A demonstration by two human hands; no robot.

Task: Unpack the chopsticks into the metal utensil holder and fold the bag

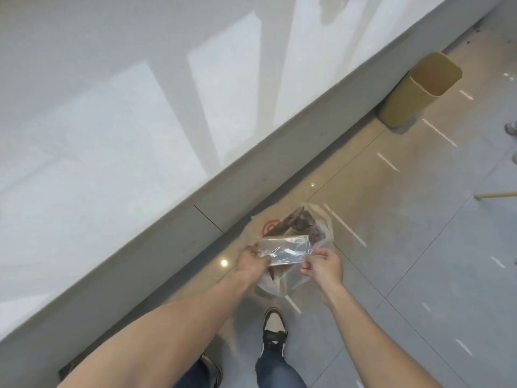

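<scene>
A folded clear plastic bag [284, 249] is held flat in front of me, above the floor. My left hand [253, 260] pinches its left end. My right hand [323, 264] is at its right end with fingers curled; whether it grips the bag I cannot tell for sure, but the fingertips touch its edge. Below the folded bag stands a thin translucent trash bag [300, 231] on the floor, holding dark scraps and something with a red mark. No chopsticks and no metal utensil holder are in view.
A white wall [140, 121] with a grey skirting [195, 203] runs diagonally on the left. A tan bin [419, 91] stands by the wall at the far right. My shoe [275, 334] is on the tiled floor. A wooden stick end [495, 195] shows at right.
</scene>
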